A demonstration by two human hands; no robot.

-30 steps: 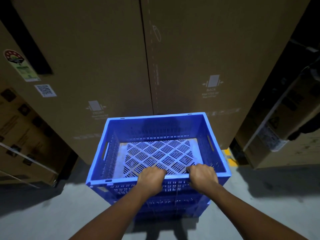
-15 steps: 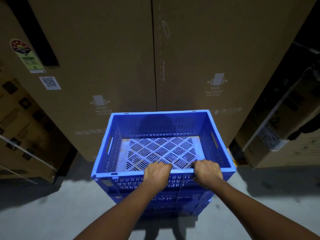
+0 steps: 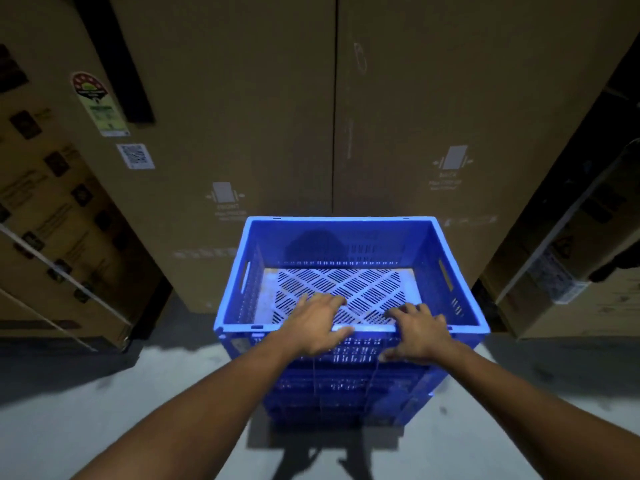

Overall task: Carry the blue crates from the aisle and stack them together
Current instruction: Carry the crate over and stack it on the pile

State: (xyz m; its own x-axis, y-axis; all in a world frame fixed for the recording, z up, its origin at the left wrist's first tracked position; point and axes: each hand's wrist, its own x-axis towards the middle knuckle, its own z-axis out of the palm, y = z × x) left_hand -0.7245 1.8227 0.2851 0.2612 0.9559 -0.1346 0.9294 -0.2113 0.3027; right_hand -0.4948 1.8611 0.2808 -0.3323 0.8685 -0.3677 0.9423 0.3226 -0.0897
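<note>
Our left hand [image 3: 318, 323] and right hand [image 3: 415, 336] lie on the top crate's [image 3: 346, 220] near rim, fingers spread loose and gripping nothing. It sits on a blue stack [image 3: 346, 393] on the floor [image 3: 104, 410] — cartons [image 3: 242, 133] behind.

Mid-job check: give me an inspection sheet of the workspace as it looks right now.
Surface: grey concrete floor, dimly lit.
Job's things: top blue crate, empty, sits on the blue stack beneath it.
Clutter: nothing seen.
Hands: left hand and right hand rest on the top crate's near rim, fingers spread, not gripping.
Cables: nothing seen; thin strands hang down the stack's front.
Surroundings: tall cardboard boxes close behind the stack; strapped cartons to the left, labelled cartons to the right.
</note>
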